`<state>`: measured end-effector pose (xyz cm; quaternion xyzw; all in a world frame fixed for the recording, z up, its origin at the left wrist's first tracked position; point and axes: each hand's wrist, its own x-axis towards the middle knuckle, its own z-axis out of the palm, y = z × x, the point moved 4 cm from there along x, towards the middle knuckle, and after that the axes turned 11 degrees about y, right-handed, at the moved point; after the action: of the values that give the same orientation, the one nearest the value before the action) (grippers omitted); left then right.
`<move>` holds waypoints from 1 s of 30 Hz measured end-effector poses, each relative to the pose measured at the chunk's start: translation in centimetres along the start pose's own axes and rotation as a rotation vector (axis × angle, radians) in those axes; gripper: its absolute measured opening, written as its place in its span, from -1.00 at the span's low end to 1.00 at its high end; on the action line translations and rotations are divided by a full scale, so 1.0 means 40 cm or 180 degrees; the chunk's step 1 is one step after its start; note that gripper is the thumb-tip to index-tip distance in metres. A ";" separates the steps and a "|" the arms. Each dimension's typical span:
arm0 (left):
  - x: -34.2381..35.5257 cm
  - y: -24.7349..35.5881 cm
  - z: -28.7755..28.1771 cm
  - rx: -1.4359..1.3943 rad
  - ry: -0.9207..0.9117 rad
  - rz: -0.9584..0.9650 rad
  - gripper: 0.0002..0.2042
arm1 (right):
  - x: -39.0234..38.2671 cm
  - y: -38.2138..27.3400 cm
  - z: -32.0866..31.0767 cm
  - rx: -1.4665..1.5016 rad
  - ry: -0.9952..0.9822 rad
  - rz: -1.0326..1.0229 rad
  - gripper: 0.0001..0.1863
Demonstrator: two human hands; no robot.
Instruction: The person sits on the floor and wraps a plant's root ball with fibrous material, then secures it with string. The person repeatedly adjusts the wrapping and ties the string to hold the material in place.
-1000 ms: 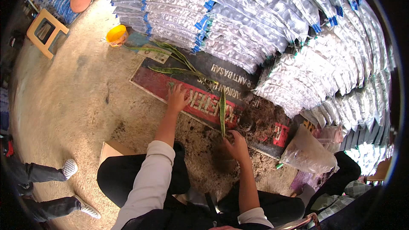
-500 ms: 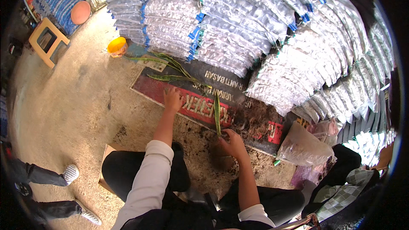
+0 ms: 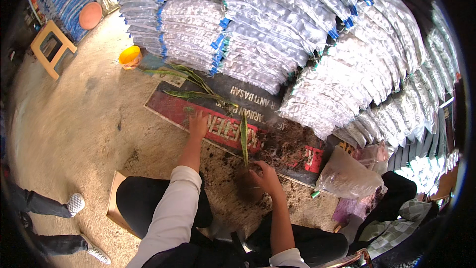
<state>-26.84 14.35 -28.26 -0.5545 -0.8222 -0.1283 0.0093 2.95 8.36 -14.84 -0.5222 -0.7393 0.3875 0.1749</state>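
Little has moved: both hands stay where they were. Left hand [image 3: 198, 124] lies spread on the red banner [image 3: 173, 106] beside loose leaves [image 3: 191, 77]. Right hand [image 3: 265, 177] pinches an upright leaf [image 3: 244, 139] at its base, over a soil clump [image 3: 246, 188] on the floor. Stacked bags [image 3: 277, 25] crowd behind; a clear bag [image 3: 347, 176] lies right. Fingertips are hard to make out.

Bare floor [image 3: 84, 119] lies open to the left of the banner [image 3: 168, 106]. Stacked bags [image 3: 277, 25] wall off the far side; loose leaves [image 3: 191, 77], a root heap [image 3: 287, 144] and a plastic bag [image 3: 347, 173] crowd the right.
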 end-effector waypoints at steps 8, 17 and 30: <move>-0.010 -0.015 0.038 0.0283 -0.0156 -0.0209 -0.80 | 0.027 0.033 -0.012 -0.0072 0.0199 -0.0090 -0.62; 0.131 -0.103 -0.156 -0.0647 -0.1968 -0.0144 -0.72 | 0.023 -0.082 0.018 -0.0038 0.0198 -0.0692 -0.60; 0.137 0.018 -1.108 -0.1390 0.1947 0.1125 -0.89 | -0.087 -0.233 -0.020 -0.0101 -0.0226 -0.1412 -0.54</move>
<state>-33.93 9.78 15.61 -0.6124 -0.6272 -0.4549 0.1572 -1.10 4.09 -6.80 -0.3356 -0.8477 0.3460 0.2214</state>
